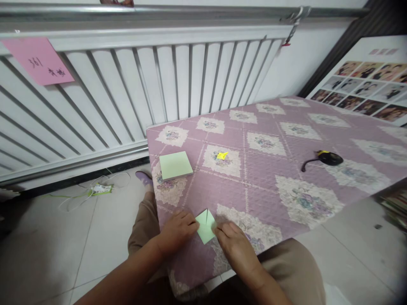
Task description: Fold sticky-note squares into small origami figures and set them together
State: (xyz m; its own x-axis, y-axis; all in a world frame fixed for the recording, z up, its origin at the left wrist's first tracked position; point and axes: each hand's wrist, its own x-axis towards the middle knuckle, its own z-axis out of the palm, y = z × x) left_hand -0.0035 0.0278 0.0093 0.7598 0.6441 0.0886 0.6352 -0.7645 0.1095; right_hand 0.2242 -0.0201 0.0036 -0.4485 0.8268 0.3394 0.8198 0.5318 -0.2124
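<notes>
Pale-green folded paper square [206,229], likely light, crease-prone: side corners, apt holds, are being pinched by left hand [179,226] and right hand [234,242].

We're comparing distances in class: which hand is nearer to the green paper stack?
The left hand: it is below the green paper stack in the picture, at the left corner of the folded paper. The right hand, at the opposite corner, sits lower and farther right.

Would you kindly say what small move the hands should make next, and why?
Perhaps press the folded green paper flat: a dark slit shows near its top, and the left hand and right hand are at its sides.
</notes>
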